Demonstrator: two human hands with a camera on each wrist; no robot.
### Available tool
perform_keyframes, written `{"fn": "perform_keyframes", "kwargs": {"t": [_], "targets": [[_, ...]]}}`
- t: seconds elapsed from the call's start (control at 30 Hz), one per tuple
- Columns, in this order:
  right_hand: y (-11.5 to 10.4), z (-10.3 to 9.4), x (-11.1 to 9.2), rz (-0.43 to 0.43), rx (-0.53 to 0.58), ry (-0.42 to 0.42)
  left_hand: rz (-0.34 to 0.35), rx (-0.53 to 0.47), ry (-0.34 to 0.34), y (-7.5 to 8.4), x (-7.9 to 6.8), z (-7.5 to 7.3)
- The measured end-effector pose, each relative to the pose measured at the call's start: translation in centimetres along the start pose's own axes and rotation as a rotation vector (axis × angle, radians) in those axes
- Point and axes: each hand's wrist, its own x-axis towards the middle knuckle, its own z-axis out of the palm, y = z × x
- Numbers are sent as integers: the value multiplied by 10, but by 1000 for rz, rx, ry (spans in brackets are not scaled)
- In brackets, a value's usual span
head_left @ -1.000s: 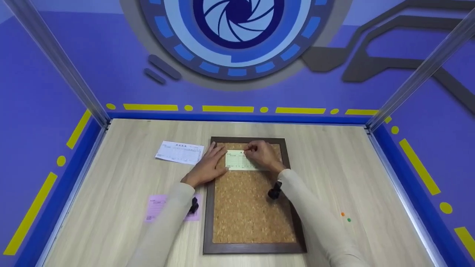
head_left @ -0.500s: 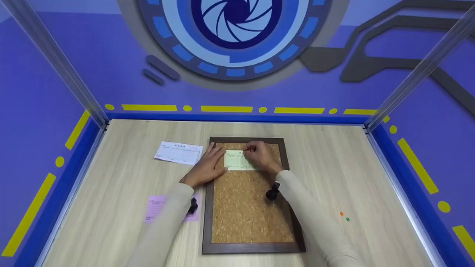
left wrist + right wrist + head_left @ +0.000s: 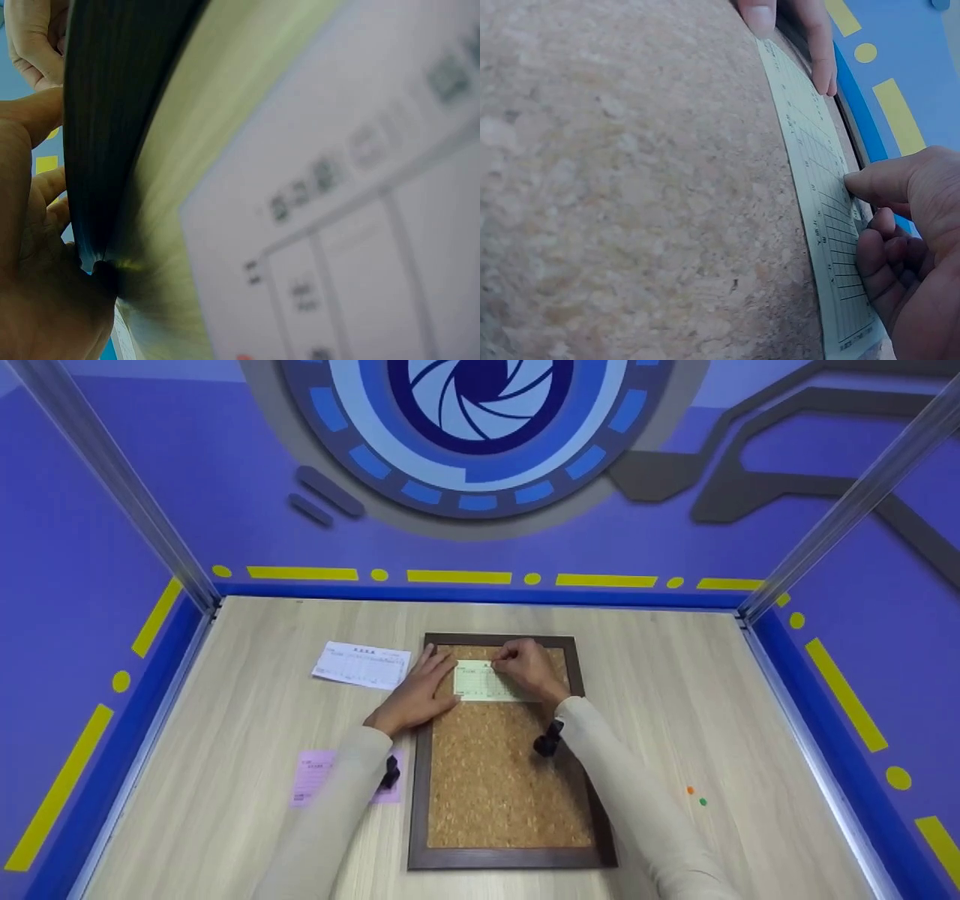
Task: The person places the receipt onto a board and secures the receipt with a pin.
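A pale green printed slip (image 3: 480,681) lies across the upper part of a cork board (image 3: 510,780) with a dark brown frame. My left hand (image 3: 420,690) rests over the board's left frame edge, fingers fairly straight, thumb and fingertips at the slip's left end. My right hand (image 3: 529,669) is at the slip's top edge, thumb and index finger pinched together there, the other fingers curled. What it pinches is tiny and mostly covered by the fingers, seemingly a red tack. In the right wrist view, one fingertip of the right hand (image 3: 922,247) presses at the slip's printed top edge.
A white printed slip (image 3: 360,664) lies on the table left of the board. Nearer, a pink slip (image 3: 311,780) is partly under the left sleeve. Small orange (image 3: 690,790) and green (image 3: 703,802) tacks lie to the right. Blue panels wall the table in.
The hands and the green slip keep nearly the same places on the board. The head view shifts slightly, and the right wrist leans a little to the left.
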Motion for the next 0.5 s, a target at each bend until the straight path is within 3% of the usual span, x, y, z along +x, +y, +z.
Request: {"fn": "perform_keyframes", "kwargs": {"t": [0.23,0.5], "targets": [[1,-1,-2,-2,-31,23,28,1,5,0,3,0],[11,9,-8,-94,-12,86,22,-11,13,0,0,-1]]}}
